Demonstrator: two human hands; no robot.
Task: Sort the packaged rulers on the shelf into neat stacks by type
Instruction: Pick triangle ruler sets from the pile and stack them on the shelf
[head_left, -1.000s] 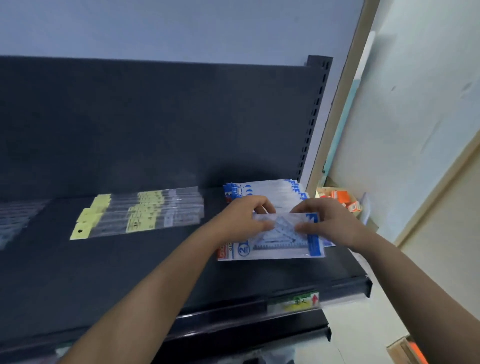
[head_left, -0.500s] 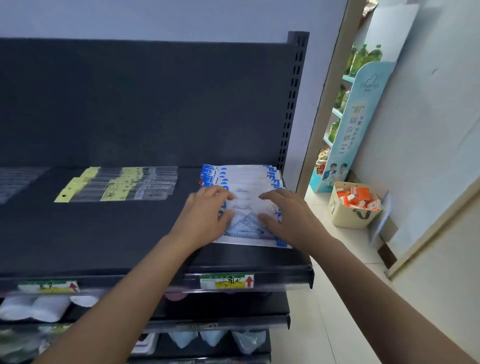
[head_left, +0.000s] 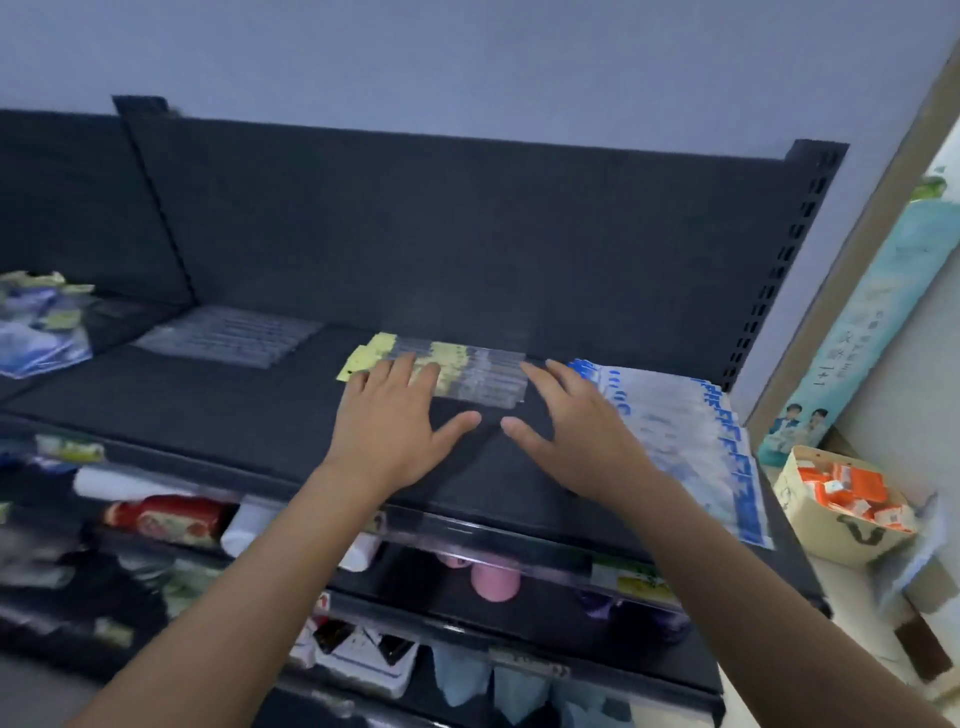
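On the dark shelf (head_left: 208, 410) lies a row of clear ruler packs with yellow tags (head_left: 478, 376). My left hand (head_left: 395, 421) is spread flat with its fingertips on the left end of that row. My right hand (head_left: 571, 436) is spread open just right of the row, fingers near its right end; contact is unclear. A fanned row of blue-and-white set-square packs (head_left: 696, 436) lies at the shelf's right end, beside my right wrist. Further left sits a row of plain clear ruler packs (head_left: 228, 335).
A heap of mixed packs (head_left: 39, 327) lies at the far left of the shelf. Lower shelves hold red, white and pink goods (head_left: 166, 519). A box of orange packets (head_left: 847, 493) stands on the floor at the right, next to a light blue display stand (head_left: 872, 322).
Both hands left the blue-and-white packs and moved left to the yellow-tagged ruler row. The view swung left and down, showing more of the shelf.
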